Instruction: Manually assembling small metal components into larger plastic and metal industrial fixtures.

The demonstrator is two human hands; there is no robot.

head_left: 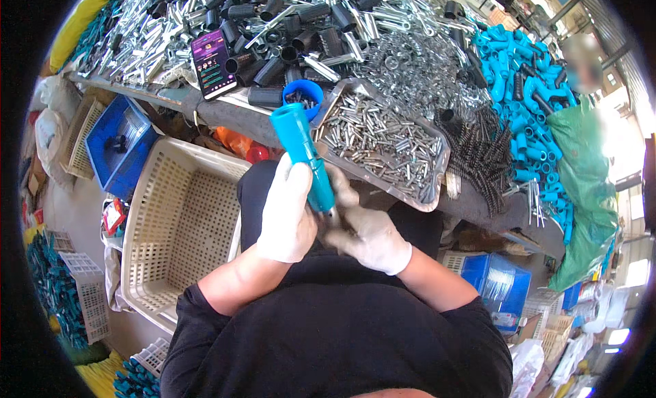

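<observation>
Above my lap I hold a teal plastic tubular part (299, 149) with a wide round end pointing up and away. A short metal tip (332, 213) shows at its lower end. My left hand (287, 210), in a white glove, is wrapped around the part's left side. Also gloved, my right hand (365, 234) has its fingers closed around the lower end by the metal tip; they are slightly blurred and partly hidden. Just beyond the part, a blue cup (313, 111) with small dark pieces stands beside a tray (429, 206) of short metal pins.
The bench holds heaps of metal rods (147, 35), black sleeves (311, 41), clear small parts (417, 66), dark springs (482, 155) and teal parts (523, 63). A phone (213, 63) lies near its edge. Left of my legs stands a cream crate (184, 223); a blue bin (113, 162) is beyond it.
</observation>
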